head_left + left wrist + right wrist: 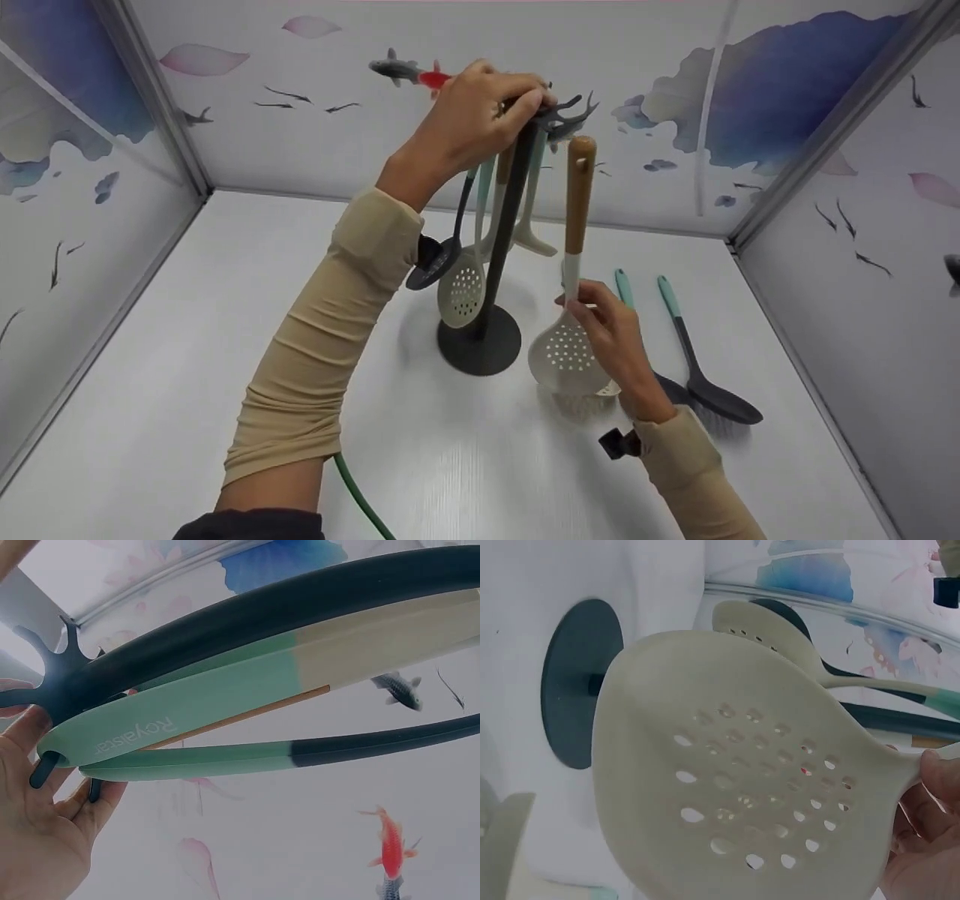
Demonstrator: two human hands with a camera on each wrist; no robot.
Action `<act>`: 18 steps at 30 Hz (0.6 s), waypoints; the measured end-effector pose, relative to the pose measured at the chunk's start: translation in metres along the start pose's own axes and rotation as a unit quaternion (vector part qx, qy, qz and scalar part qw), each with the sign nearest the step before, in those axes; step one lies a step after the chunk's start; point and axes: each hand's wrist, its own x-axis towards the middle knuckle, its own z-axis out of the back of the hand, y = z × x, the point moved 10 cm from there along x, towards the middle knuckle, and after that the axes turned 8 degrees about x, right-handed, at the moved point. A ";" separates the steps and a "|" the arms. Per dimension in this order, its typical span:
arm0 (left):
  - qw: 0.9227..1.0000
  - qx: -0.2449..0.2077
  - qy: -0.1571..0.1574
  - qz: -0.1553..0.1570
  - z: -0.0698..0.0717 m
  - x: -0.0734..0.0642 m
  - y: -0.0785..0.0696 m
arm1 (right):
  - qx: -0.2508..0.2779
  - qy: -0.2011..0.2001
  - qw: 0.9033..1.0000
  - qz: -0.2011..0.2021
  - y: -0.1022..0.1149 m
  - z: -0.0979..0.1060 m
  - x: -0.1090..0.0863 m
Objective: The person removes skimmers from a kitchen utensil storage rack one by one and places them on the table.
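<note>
My left hand (487, 112) grips the hooked top of a black utensil stand (510, 217). In the left wrist view, its fingers are around the hooks, beside a mint handle (180, 709) hanging there. My right hand (619, 341) pinches the neck of a beige skimmer (555, 360), right of the stand. The skimmer is upright, its brown handle (580, 187) pointing up and its perforated head down. From the stand hang a dark ladle-like utensil (439, 266), a beige slotted spoon (461, 300) and a beige utensil (532, 238) with its end bent outward, among others partly hidden.
A dark spoon (720, 397) with a mint handle lies on the white table (390, 465) at the right. Beside it, another mint handle (624, 285) is partly hidden by my right hand. Patterned walls (300, 150) enclose the table, and a green cable (358, 499) runs near the front.
</note>
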 end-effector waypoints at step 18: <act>1.000 0.003 -0.007 0.011 -0.003 0.000 0.001 | -0.057 -0.095 0.983 -0.149 -0.075 0.125 -0.032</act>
